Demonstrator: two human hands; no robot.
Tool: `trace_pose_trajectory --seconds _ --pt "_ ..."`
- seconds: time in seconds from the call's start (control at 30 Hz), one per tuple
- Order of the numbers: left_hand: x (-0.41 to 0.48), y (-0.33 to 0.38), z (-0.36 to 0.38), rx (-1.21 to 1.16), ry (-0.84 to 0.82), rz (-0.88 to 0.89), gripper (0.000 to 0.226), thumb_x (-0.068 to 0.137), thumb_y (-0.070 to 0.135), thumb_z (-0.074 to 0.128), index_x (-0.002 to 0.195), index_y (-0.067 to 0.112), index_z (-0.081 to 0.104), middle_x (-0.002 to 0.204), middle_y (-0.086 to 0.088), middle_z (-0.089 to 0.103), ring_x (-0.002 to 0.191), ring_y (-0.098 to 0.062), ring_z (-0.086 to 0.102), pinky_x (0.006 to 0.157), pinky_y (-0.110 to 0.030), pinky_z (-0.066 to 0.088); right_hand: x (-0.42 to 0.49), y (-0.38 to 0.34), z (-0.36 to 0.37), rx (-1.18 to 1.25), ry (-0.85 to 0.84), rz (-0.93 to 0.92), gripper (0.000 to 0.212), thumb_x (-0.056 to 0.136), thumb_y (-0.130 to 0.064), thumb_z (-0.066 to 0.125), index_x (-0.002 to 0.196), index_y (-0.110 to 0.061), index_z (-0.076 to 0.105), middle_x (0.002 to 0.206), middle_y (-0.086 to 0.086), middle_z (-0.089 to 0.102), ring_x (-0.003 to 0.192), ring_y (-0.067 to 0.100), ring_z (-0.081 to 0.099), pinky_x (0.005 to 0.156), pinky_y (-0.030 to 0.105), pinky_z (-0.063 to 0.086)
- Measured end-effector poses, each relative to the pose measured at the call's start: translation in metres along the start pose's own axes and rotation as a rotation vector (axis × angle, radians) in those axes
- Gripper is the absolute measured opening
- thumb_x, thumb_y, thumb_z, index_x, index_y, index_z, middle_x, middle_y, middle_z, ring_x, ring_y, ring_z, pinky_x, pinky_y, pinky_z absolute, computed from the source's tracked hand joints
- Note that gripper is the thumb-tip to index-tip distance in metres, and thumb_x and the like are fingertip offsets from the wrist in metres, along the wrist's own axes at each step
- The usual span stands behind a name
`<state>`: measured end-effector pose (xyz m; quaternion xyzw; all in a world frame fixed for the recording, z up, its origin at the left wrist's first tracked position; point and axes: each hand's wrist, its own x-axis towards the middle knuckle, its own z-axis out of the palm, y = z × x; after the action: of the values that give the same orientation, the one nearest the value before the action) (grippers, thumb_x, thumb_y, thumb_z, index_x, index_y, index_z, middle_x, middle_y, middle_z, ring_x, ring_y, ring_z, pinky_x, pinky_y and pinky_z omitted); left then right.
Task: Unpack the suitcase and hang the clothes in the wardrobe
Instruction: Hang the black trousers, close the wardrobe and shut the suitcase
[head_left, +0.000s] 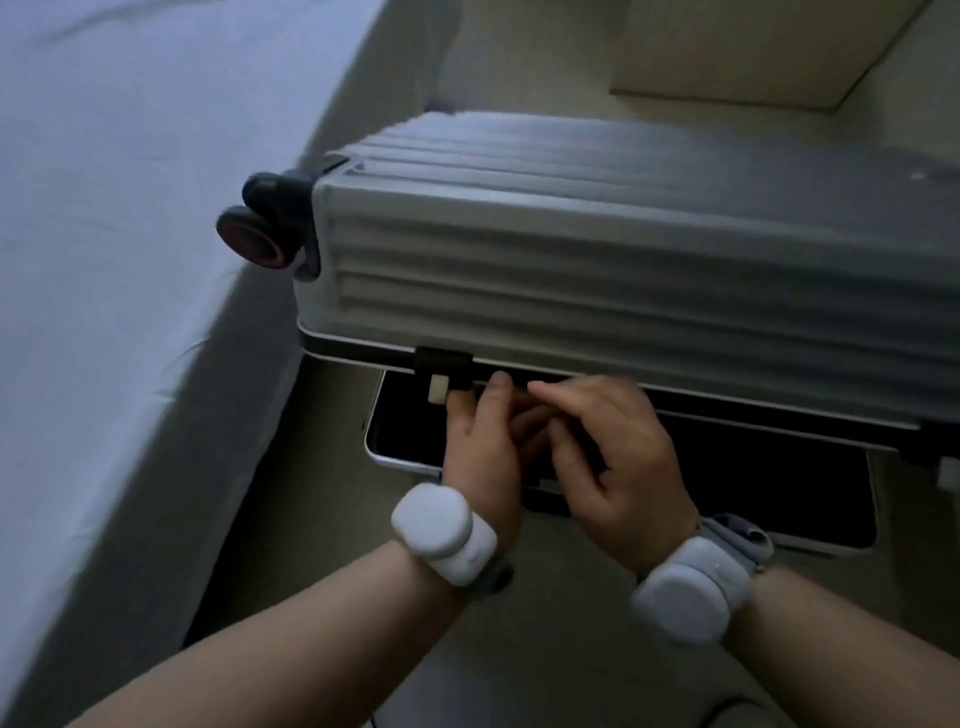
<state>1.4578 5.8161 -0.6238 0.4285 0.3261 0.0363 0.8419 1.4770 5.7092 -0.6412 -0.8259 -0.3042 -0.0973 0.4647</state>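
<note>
Item 1, suitcase (623, 249): grey, ribbed hard shell, lying flat on the floor (545, 649) and filling the middle and right of the frame. Its lid is standing slightly raised, showing a dark gap and the lower shell (405, 426) beneath. The wheels (257, 239) are pointing to the left of the frame.

Item 2, latch (443, 371): black with a pale tab, sitting on the lid's near rim at centre frame.

Item 3, my left hand (483, 441): I am reaching to the rim just right of the latch, thumb tip touching the rim, forefinger stretching beside the tab. I cannot tell whether I am closing on anything.

Item 4, my right hand (618, 467): I am bending my fingers (550, 387) narrowly over my left fingers, tips at the rim; any grip is hidden.

Item 5, wrist bands: white pods, left (441, 525) and right (691, 577).

Item 6, bed (104, 208): pale sheet, filling the left of the frame.

Item 7, pale panel (753, 47): showing at upper right.
</note>
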Motion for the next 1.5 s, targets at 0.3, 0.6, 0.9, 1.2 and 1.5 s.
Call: trace_pose_trajectory --seconds 0.3,0.6,0.9,1.2,1.5 --pt "0.024 -0.098 -0.047 -0.026 0.185 0.034 0.011 0.098 0.016 0.043 0.108 0.014 0.047 0.087 -0.015 0.057 0.064 -0.018 0.066 0.064 -0.028 0.056 -0.106 0.066 0.046 0.564 0.083 1.135 0.020 0.096 -0.023 0.050 0.099 -0.007 0.062 0.082 0.008 0.068 0.058 0.015 0.061 0.049 0.021 0.046" --pt "0.048 -0.142 -0.084 0.114 0.250 -0.149 0.022 0.095 0.017 0.043 0.102 0.000 0.054 0.081 -0.014 0.063 0.064 -0.018 0.067 0.056 -0.025 0.055 -0.117 0.077 0.067 1.032 0.322 1.543 0.026 0.098 -0.025 0.041 0.089 -0.006 0.057 0.079 0.009 0.061 0.059 0.019 0.050 0.053 0.027 0.036" --pt "0.049 -0.161 -0.099 0.544 0.211 -0.142 0.039 0.097 0.025 0.043 0.070 0.001 0.057 0.059 -0.015 0.060 0.048 -0.025 0.057 0.048 -0.026 0.048 -0.132 0.080 0.060 0.657 0.160 1.489 0.028 0.100 -0.024 0.039 0.090 -0.003 0.055 0.066 0.012 0.058 0.045 0.017 0.048 0.034 0.015 0.035" --pt "0.035 -0.199 -0.062 0.601 -0.047 -0.316 0.035 0.097 0.027 0.048 0.070 0.006 0.056 0.066 -0.010 0.056 0.056 -0.020 0.053 0.050 -0.022 0.045 -0.154 0.094 0.033 0.548 0.148 1.524 0.029 0.101 -0.026 0.038 0.104 -0.004 0.057 0.072 0.007 0.057 0.054 0.019 0.046 0.050 0.025 0.036" --pt "0.020 -0.244 -0.033 0.630 -0.251 -0.514 0.044 0.093 0.044 0.049 0.117 0.007 0.053 0.094 -0.010 0.062 0.073 -0.016 0.061 0.072 -0.027 0.052 -0.201 0.140 -0.021 0.433 0.342 1.608 0.031 0.100 -0.025 0.040 0.123 -0.006 0.051 0.088 0.009 0.061 0.063 0.022 0.053 0.057 0.030 0.043"
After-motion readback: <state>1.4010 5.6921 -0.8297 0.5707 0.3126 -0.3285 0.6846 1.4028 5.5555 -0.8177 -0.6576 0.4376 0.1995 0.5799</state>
